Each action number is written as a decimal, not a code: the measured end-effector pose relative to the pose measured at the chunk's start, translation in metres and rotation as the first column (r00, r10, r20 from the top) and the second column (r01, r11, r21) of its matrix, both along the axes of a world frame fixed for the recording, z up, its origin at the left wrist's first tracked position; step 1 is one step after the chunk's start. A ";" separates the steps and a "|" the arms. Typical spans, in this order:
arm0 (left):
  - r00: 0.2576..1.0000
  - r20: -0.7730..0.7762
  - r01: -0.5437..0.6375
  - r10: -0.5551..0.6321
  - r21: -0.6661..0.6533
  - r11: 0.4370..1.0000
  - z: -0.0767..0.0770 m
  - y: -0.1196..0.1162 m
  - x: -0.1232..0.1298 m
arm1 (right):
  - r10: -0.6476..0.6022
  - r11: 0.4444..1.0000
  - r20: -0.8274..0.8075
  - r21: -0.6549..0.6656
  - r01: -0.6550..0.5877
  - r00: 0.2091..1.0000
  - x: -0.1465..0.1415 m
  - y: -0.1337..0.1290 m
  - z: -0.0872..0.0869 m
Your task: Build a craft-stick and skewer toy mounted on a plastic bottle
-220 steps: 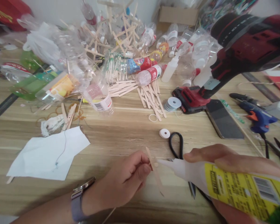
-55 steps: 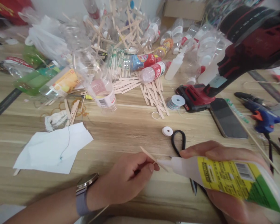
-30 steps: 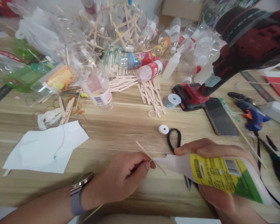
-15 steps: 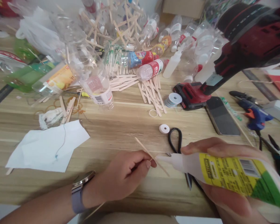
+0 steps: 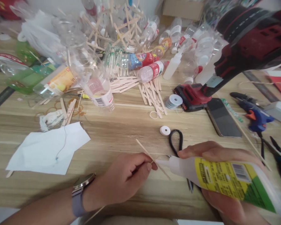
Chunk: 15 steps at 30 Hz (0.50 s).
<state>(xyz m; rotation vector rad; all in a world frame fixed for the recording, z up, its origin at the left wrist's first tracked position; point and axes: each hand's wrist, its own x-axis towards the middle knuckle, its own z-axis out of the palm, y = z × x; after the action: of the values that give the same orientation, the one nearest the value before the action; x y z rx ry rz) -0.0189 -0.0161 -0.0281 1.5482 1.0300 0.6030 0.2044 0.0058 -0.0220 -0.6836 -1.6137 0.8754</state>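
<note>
My left hand (image 5: 131, 175), a watch on its wrist, pinches a thin wooden stick (image 5: 144, 149) that slants across the fingertips. A second thin piece seems to cross it there, too small to make out surely. In my right hand (image 5: 215, 150) lies a glue bottle (image 5: 222, 176) with a yellow and green label, tipped on its side. Its narrow nozzle points left and appears to touch the stick beside my left fingertips. Black-handled scissors (image 5: 175, 140) lie partly hidden beneath the bottle. Just beyond them is a small white spool (image 5: 165, 130).
A red and black power tool (image 5: 243, 47) stands at the right, near a phone (image 5: 222, 117) and a blue glue gun (image 5: 257, 115). White paper (image 5: 46, 150) lies at the left. Plastic bottles (image 5: 152, 71) and flat wooden sticks (image 5: 154, 95) crowd the back, with a clear bottle (image 5: 100, 90) upright.
The glue bottle has shifted slightly left, bringing its nozzle closer against the stick. My left hand keeps nearly the same place and grip.
</note>
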 end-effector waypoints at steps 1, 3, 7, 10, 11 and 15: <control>1.000 -0.002 0.001 -0.001 0.000 1.000 0.000 0.000 0.000 | -0.011 1.000 -0.003 0.002 0.011 1.000 0.000 0.000 0.000; 1.000 -0.001 0.003 -0.003 -0.002 1.000 0.000 0.000 0.000 | -0.029 0.999 0.005 0.016 0.029 1.000 -0.001 0.001 0.000; 1.000 0.001 0.001 -0.001 -0.002 1.000 0.000 -0.001 0.000 | -0.026 0.999 0.056 0.034 0.025 0.998 0.000 0.001 0.001; 1.000 -0.005 0.005 -0.005 -0.002 1.000 0.000 -0.001 -0.001 | -0.012 1.000 0.063 0.029 0.011 0.998 0.002 0.001 0.003; 1.000 -0.006 0.005 -0.005 0.001 1.000 0.000 -0.001 -0.001 | -0.006 1.000 0.065 0.025 0.004 0.998 0.003 0.001 0.003; 1.000 -0.007 0.005 -0.004 0.014 1.000 -0.001 -0.001 -0.001 | -0.011 1.000 0.057 0.013 0.010 0.998 0.004 0.000 0.003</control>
<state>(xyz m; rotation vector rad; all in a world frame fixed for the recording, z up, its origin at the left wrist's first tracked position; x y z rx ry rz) -0.0196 -0.0168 -0.0288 1.5656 1.0291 0.6036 0.2081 0.0058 -0.0195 -0.7125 -1.6640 0.8439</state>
